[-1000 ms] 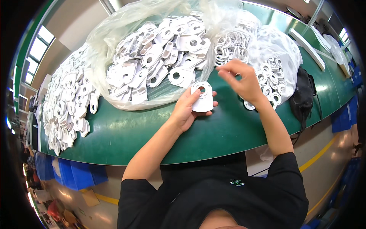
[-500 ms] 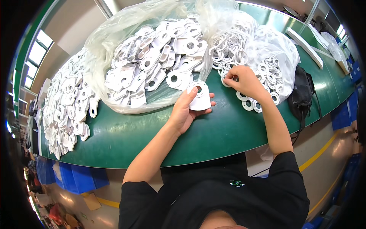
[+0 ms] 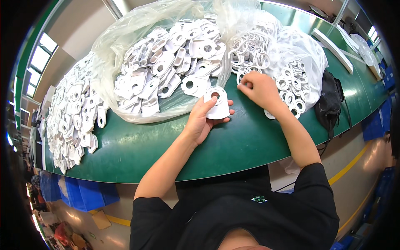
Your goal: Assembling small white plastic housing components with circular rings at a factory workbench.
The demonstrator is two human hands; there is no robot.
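Note:
A white plastic plate with one rounded end and a round hole lies in my left hand. My left thumb presses on it beside the hole while the fingers support it from beneath. My right hand is at the near edge of a pile of white rings, its fingers curled together. A ring shows right by those fingertips; whatever is between them is hidden. More white rings lie right of my right hand, partly in a clear plastic bag.
A large clear bag with many similar white plates stands behind my left hand. Farther left is a heap of white parts. A black bag rests at the right of the green table, before a long white strip.
My right hand has shifted slightly left, its fingers more curled. Some rings near my right wrist appear in different places. My left hand keeps holding the plate almost still.

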